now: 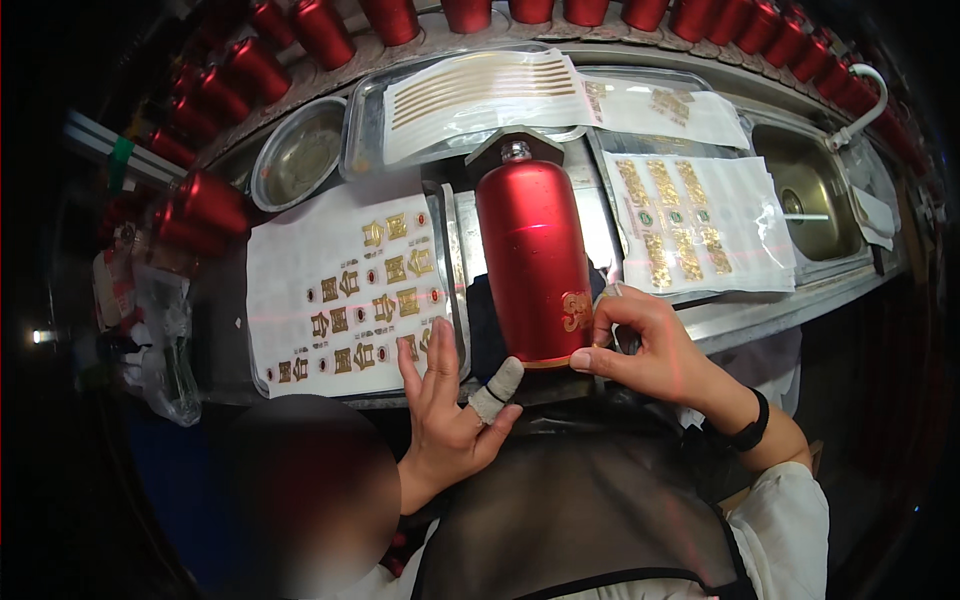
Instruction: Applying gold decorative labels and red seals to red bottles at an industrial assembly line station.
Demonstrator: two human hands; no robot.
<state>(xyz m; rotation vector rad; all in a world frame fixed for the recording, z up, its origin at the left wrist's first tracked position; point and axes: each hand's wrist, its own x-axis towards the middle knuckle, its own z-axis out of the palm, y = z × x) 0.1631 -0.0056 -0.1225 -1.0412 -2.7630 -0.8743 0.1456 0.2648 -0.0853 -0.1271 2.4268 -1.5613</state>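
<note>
A glossy red metallic bottle lies with its silver neck pointing away from me and its base toward me. Near its lower right edge is a gold decal, and a thin gold strip runs along the base. My right hand is at that lower right corner, the thumb pressing the strip's end and the other fingers curled beside the decal. My left hand is open left of the base, fingers spread at the edge of a decal sheet, a grey cover on one finger.
Behind are sheets of long gold strips and small gold decals on metal trays. A metal bowl stands back left, a sink with a white faucet at right. Red bottles line the far edge.
</note>
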